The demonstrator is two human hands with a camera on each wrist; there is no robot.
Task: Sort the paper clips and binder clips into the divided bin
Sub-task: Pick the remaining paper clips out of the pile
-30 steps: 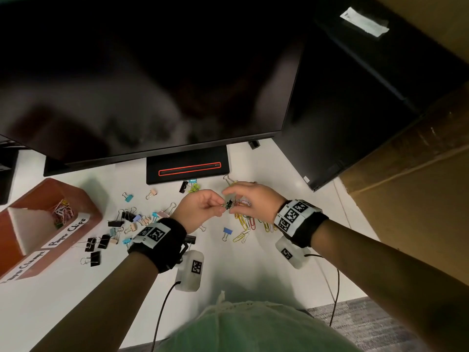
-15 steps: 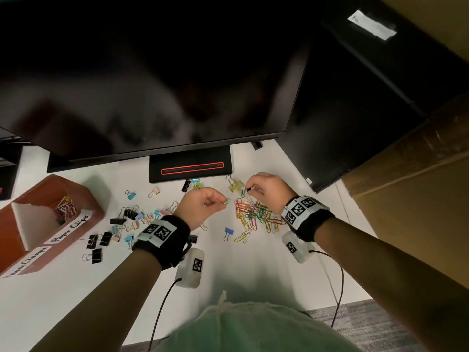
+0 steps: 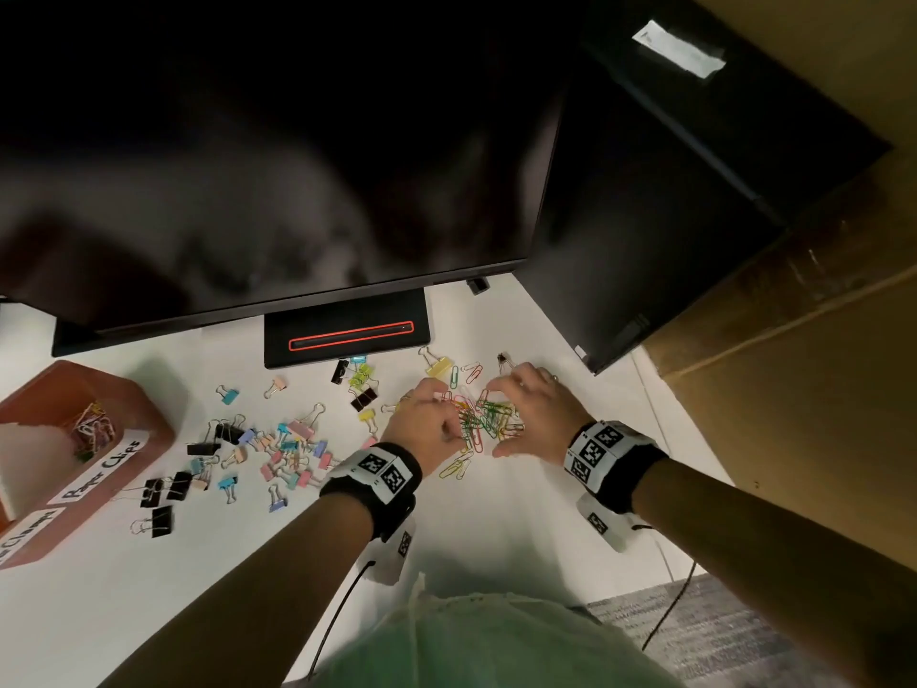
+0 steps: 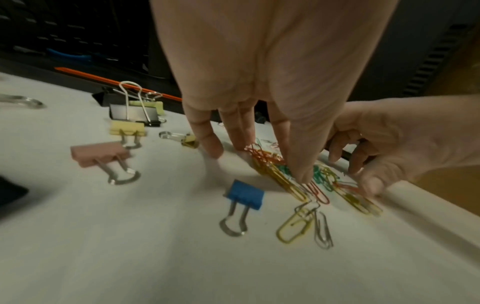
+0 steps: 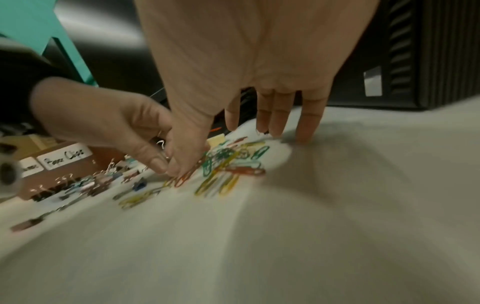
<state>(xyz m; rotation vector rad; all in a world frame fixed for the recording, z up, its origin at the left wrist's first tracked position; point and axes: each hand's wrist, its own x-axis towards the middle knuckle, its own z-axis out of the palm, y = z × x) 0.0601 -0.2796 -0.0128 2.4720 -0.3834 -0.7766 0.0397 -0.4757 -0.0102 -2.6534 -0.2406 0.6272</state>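
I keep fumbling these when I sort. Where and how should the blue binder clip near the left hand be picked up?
Pinch the blue binder clip across its blue body, coming straight down from above. It lies flat on the white desk with its wire handles pointing toward the wrist, clear of the paper clip pile. The thin handles would probably slip more easily.

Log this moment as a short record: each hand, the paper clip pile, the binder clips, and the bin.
left hand: fingers down on the left edge of the pile, gathering
right hand: fingers spread, cupping the pile's right side
paper clip pile: coloured, on the white desk between both hands
binder clips: scattered left of the pile
divided bin: far left; "Paper Clips" compartment already holds some clips
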